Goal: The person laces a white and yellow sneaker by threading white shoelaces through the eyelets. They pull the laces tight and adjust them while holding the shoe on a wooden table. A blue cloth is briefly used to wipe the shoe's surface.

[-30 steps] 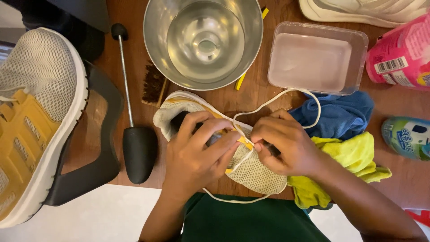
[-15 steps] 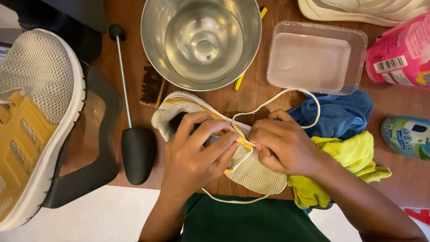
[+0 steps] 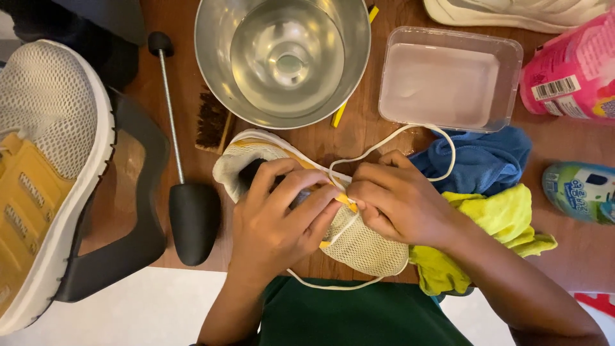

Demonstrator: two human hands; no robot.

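At centre frame, the left hand (image 3: pixel 275 218) is clamping the light, soft mesh shoe (image 3: pixel 359 240) while the right hand (image 3: pixel 400 202) is pinching its limp white lace (image 3: pixel 384 144).

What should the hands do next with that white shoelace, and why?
Probably pull the lace snug through the eyelet. The right hand pinches it at the yellow strip on the shoe, the left hand steadies the shoe, and a long loop of lace lies slack toward the plastic tub.
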